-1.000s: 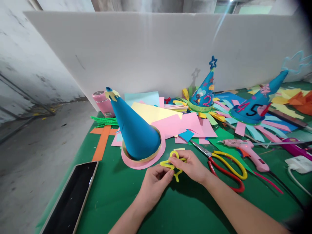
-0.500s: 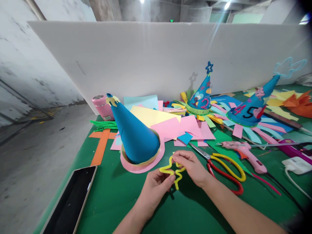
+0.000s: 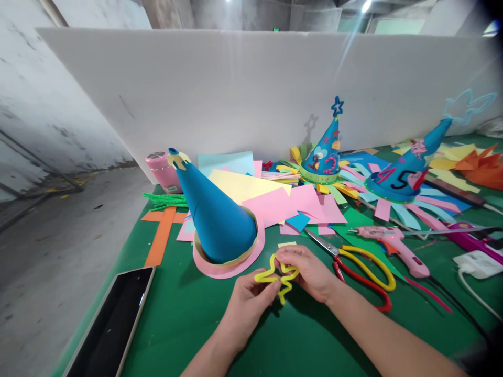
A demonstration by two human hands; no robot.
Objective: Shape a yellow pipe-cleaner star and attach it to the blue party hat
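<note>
Left to right across the green surface point(image 3: 188, 335): smartphone point(image 3: 112, 319), screen up at the near left edge, apparently set aside from the handwork; crossed orange paper strips point(image 3: 159, 241) just beyond; green pipe cleaners point(image 3: 163, 200), bundled flat behind the strips, probably to keep the stems together; plain blue cone hat point(image 3: 220, 225), tip toward upper left, pink ring brim point(image 3: 230, 272) around the base, wide end presumably serving as a stable foot; left hand point(image 3: 249, 298), grip pinched on the lower left of a bent yellow pipe cleaner point(image 3: 265, 276), held just in front of the brim; right hand point(image 3: 306, 272), grip likewise clamped on the upper right of the same stem, double hold probably steadying the soft bends; number-decorated cone hat point(image 3: 322, 159) farther back; red-and-yellow-handled scissors point(image 3: 337, 252) beside the right wrist, handles nearer than blades, seemingly for easy reach; pink hot glue gun point(image 3: 406, 256), laid on its side, nozzle pointing left. Hidden or uncertain, in the same order: smartphone's near end, cut off below; pink tumbler point(image 3: 163, 172), partly behind the blue tip; most fingertips, behind stem and thumbs; joining of the stem's ends, impossible to tell; pale-blue wire topper point(image 3: 463, 107), faint against the white board point(image 3: 236, 94); purple tool point(image 3: 469, 233), cut off at right, kind unclear.
</note>
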